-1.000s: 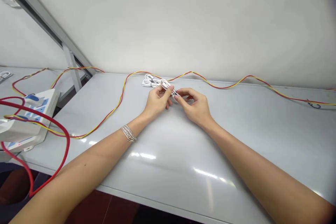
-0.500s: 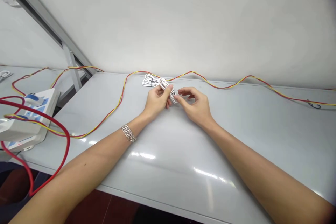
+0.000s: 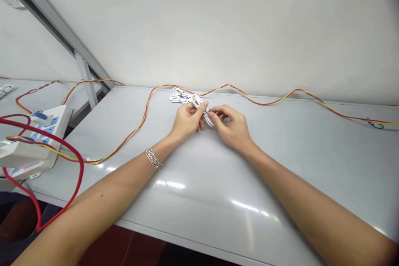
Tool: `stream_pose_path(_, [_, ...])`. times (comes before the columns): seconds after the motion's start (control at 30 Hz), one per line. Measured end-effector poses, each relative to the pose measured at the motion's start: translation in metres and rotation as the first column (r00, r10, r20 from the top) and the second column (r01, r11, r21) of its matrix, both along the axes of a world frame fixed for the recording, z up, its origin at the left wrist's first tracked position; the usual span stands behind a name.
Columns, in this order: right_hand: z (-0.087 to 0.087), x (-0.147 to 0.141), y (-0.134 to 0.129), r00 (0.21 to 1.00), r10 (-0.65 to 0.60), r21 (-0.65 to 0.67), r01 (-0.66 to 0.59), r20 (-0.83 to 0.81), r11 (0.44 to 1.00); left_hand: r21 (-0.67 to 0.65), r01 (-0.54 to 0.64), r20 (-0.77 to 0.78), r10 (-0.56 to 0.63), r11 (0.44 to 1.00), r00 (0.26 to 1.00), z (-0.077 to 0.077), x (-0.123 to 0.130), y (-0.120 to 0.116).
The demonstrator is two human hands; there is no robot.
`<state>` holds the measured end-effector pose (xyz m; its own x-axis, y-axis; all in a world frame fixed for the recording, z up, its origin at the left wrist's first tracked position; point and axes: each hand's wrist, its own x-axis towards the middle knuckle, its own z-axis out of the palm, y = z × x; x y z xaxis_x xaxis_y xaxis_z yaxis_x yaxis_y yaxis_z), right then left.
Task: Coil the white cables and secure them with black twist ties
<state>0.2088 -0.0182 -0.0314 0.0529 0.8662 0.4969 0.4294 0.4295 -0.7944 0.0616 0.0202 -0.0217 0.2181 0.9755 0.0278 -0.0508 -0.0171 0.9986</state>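
Observation:
A coiled white cable (image 3: 197, 100) is gripped between the thumb and fingers of my left hand (image 3: 186, 122), a little above the table. Round the coil's middle runs a thin black twist tie (image 3: 206, 112). My right hand (image 3: 233, 126) pinches the end of that tie between thumb and forefinger, with its other fingers curled. Just behind my left hand, more coiled white cable (image 3: 178, 96) lies on the table, also bound with a black tie.
A red and yellow twisted wire (image 3: 144, 113) snakes along the table (image 3: 199, 183) near the wall. At left stand a power strip (image 3: 57, 122) with plugs and a looping red cable (image 3: 81, 166). A black tie (image 3: 375, 124) lies at far right. A grey metal frame (image 3: 52, 20) rises at left.
My right thumb and forefinger have closed on the end of the black tie. The held coil has shifted slightly down and right; my left hand keeps its grip.

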Motion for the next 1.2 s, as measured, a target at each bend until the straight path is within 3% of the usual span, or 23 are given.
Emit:
stream_pose_path(0.43, [0.0012,0.0018,-0.0001,0.998,-0.024,-0.004,0.025,0.049,1.0,0.004,0.029,-0.052,-0.029,1.0,0.998,0.0005,0.0005,-0.0012])
stream_pose_path(1.2, [-0.0022,0.0031,0.003,0.999,0.008,-0.105,-0.013,-0.05,0.994,0.057,0.122,-0.045,-0.12,0.991,0.992,-0.0003,0.0012,-0.0027])
